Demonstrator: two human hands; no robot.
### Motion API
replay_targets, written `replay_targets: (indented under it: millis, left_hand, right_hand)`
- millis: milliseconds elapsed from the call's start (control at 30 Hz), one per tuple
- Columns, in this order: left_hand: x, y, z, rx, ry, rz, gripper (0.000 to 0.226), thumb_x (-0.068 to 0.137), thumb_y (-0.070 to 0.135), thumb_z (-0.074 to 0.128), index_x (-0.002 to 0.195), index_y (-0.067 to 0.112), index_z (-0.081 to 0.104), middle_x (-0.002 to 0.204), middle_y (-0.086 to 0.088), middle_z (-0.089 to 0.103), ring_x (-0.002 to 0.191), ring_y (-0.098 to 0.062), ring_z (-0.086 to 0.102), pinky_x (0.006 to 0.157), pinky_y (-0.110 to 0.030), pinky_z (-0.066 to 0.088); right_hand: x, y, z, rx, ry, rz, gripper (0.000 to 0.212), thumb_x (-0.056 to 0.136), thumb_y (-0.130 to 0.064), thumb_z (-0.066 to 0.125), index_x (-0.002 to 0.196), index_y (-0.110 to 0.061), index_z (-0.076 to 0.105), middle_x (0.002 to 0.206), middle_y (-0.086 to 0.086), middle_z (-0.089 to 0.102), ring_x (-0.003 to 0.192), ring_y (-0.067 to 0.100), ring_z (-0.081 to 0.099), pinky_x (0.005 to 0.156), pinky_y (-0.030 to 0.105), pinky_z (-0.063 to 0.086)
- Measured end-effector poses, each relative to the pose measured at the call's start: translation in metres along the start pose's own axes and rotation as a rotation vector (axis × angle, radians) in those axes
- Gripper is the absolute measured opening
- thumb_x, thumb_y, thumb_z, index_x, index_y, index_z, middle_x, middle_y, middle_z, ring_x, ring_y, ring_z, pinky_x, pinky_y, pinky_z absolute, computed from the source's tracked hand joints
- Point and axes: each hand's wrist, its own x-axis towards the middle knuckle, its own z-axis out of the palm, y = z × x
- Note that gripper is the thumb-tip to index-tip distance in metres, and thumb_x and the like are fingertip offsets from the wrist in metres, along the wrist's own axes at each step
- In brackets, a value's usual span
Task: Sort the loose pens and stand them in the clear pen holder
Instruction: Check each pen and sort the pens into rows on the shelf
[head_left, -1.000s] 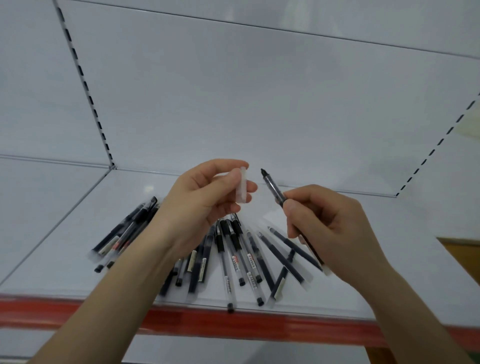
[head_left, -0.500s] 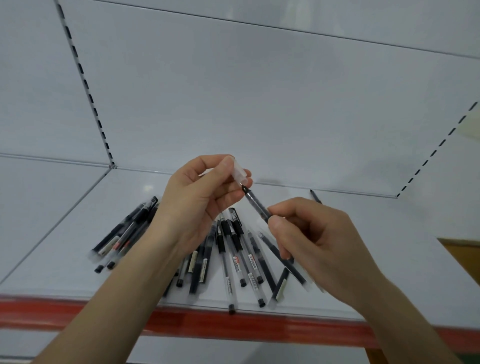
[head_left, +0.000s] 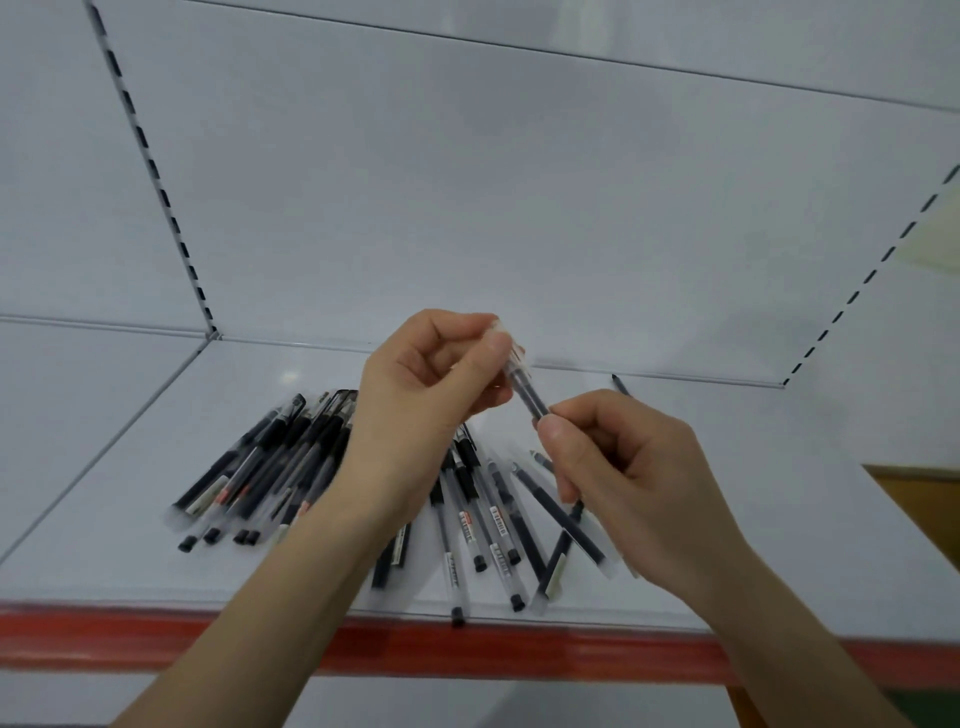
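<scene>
A black pen (head_left: 531, 399) is held above the white shelf (head_left: 727, 519) between both hands. My right hand (head_left: 628, 478) grips its barrel. My left hand (head_left: 426, 410) pinches the clear cap (head_left: 511, 353), which sits over the pen's tip. Beneath the hands lies a fan of several loose black pens (head_left: 483, 525) with clear barrels, and a second bunch of pens (head_left: 265, 467) lies to the left. One more dark pen tip (head_left: 619, 384) shows behind my right hand near the back wall. No clear pen holder is in view.
The shelf has a red front edge (head_left: 156, 639) and a white back panel with slotted uprights (head_left: 156, 176). A brown wooden surface (head_left: 924, 499) shows at the right.
One second ago the cap and the pen were apart in separate hands. The hands came together and the cap now sits on the pen's tip.
</scene>
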Motion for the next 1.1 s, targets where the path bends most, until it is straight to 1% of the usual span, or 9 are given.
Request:
replay_targets:
  millis: [200, 300, 400, 533, 600, 700, 867, 967, 1100]
  left_hand:
    - [0.004, -0.017, 0.008, 0.072, 0.007, -0.032, 0.006, 0.082, 0.007, 0.063, 0.083, 0.012, 0.063, 0.066, -0.002, 0.068, 0.066, -0.015, 0.065, 0.067, -0.025, 0.057]
    - [0.017, -0.025, 0.004, 0.336, -0.042, -0.049, 0.007, 0.083, 0.011, 0.065, 0.086, 0.007, 0.061, 0.061, 0.0, 0.069, 0.058, -0.009, 0.066, 0.06, -0.021, 0.055]
    - [0.033, -0.034, -0.008, 0.564, -0.077, -0.128, 0.013, 0.082, 0.015, 0.068, 0.084, 0.004, 0.061, 0.062, -0.001, 0.069, 0.056, -0.009, 0.066, 0.057, -0.022, 0.053]
    - [0.053, -0.048, -0.027, 0.825, -0.062, -0.165, 0.017, 0.082, 0.019, 0.067, 0.084, 0.003, 0.062, 0.067, -0.003, 0.069, 0.048, -0.006, 0.061, 0.053, -0.023, 0.051]
    - [0.06, -0.052, -0.033, 1.009, -0.061, -0.14, 0.019, 0.083, 0.024, 0.065, 0.082, 0.005, 0.062, 0.068, -0.004, 0.07, 0.051, -0.008, 0.062, 0.053, -0.02, 0.049]
    - [0.065, -0.057, -0.039, 1.223, -0.1, -0.131, 0.021, 0.085, 0.028, 0.062, 0.083, 0.007, 0.062, 0.076, -0.006, 0.069, 0.065, -0.015, 0.062, 0.06, -0.024, 0.049]
    - [0.069, -0.056, -0.047, 1.301, -0.094, -0.102, 0.019, 0.087, 0.026, 0.06, 0.086, 0.007, 0.063, 0.078, -0.004, 0.062, 0.068, -0.016, 0.056, 0.061, -0.026, 0.042]
    - [0.081, -0.054, -0.057, 1.391, -0.028, -0.034, 0.018, 0.089, 0.016, 0.055, 0.092, 0.001, 0.064, 0.088, -0.01, 0.064, 0.081, -0.022, 0.055, 0.07, -0.028, 0.04]
    - [0.107, -0.06, -0.074, 1.513, -0.031, -0.02, 0.024, 0.091, 0.014, 0.051, 0.107, 0.0, 0.062, 0.109, -0.018, 0.063, 0.103, -0.033, 0.056, 0.087, -0.039, 0.044]
  right_hand:
    - [0.0, 0.015, -0.009, -0.075, 0.005, 0.06, 0.017, 0.087, -0.016, 0.055, 0.072, -0.013, 0.061, 0.05, -0.006, 0.058, 0.042, 0.002, 0.046, 0.046, 0.009, 0.036]
    - [0.007, 0.03, -0.019, -0.146, -0.056, 0.138, 0.02, 0.09, -0.019, 0.053, 0.074, -0.011, 0.063, 0.052, -0.006, 0.059, 0.045, 0.002, 0.047, 0.048, 0.01, 0.037]
    - [0.019, 0.056, -0.031, -0.384, -0.096, 0.182, 0.027, 0.092, -0.025, 0.049, 0.077, -0.008, 0.063, 0.065, -0.002, 0.062, 0.056, 0.001, 0.054, 0.055, 0.007, 0.038]
    - [0.047, 0.1, -0.058, -0.692, 0.109, 0.193, 0.024, 0.091, -0.026, 0.05, 0.076, -0.009, 0.058, 0.071, -0.001, 0.058, 0.069, 0.017, 0.053, 0.06, 0.014, 0.036]
    - [0.061, 0.118, -0.067, -0.808, 0.143, 0.262, 0.021, 0.091, -0.027, 0.049, 0.084, -0.011, 0.061, 0.085, 0.003, 0.06, 0.081, 0.022, 0.055, 0.066, 0.026, 0.037]
    - [0.074, 0.138, -0.07, -0.923, 0.091, 0.399, 0.026, 0.09, -0.028, 0.05, 0.106, -0.01, 0.058, 0.107, 0.01, 0.057, 0.097, 0.027, 0.054, 0.073, 0.031, 0.039]
    - [0.081, 0.138, -0.062, -0.832, -0.001, 0.437, 0.029, 0.09, -0.013, 0.048, 0.117, -0.004, 0.054, 0.115, 0.013, 0.059, 0.105, 0.029, 0.053, 0.083, 0.033, 0.041]
    - [0.08, 0.132, -0.054, -0.774, -0.06, 0.383, 0.023, 0.088, -0.011, 0.046, 0.106, -0.002, 0.059, 0.097, 0.007, 0.058, 0.088, 0.024, 0.052, 0.071, 0.03, 0.039]
    - [0.078, 0.122, -0.046, -0.552, 0.009, 0.335, 0.017, 0.089, -0.015, 0.048, 0.1, -0.01, 0.06, 0.077, -0.005, 0.053, 0.068, 0.011, 0.048, 0.06, 0.022, 0.036]
